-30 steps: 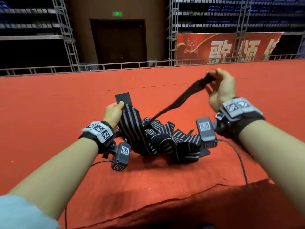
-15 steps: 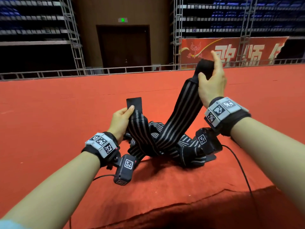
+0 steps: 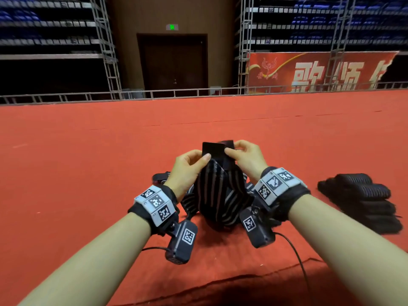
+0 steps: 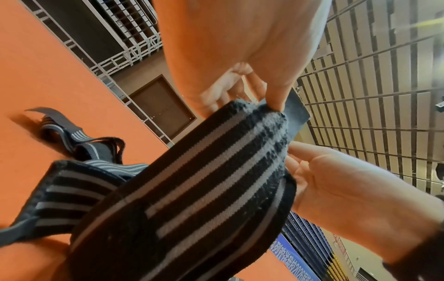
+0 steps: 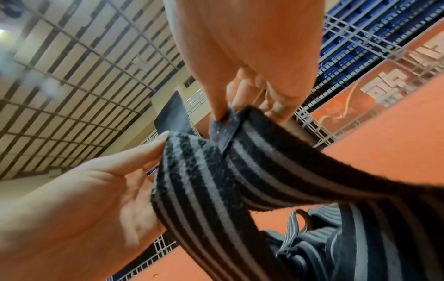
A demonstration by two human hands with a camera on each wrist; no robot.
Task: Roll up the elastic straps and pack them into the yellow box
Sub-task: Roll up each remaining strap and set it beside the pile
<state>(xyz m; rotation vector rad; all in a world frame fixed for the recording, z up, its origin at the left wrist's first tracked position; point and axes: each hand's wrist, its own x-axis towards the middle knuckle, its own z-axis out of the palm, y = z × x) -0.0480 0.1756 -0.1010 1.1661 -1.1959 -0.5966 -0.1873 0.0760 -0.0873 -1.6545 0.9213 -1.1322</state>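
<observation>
A black elastic strap with grey stripes [image 3: 218, 195] hangs in front of me above the red carpet. My left hand [image 3: 204, 156] pinches one band just below a flat black tab [image 3: 213, 149]. My right hand [image 3: 229, 151] pinches a second band's tab right beside it, so the two ends meet. In the left wrist view my thumb [image 4: 276, 93] presses the striped strap [image 4: 216, 180] at its tab. The right wrist view shows my right thumb [image 5: 220, 106] on the other tab [image 5: 222, 127]. I cannot tell whether both bands are one strap. No yellow box is in view.
More loose striped straps [image 4: 79, 140] lie tangled on the carpet under my hands. A pile of dark rolled straps [image 3: 362, 199] sits on the carpet to my right. The carpet's front edge [image 3: 242, 281] runs close below my forearms. A metal railing [image 3: 154, 93] bounds the far side.
My right hand came down from its raised position and brought its strap end next to the end in my left hand. The left hand rose slightly; both hands now meet at the centre.
</observation>
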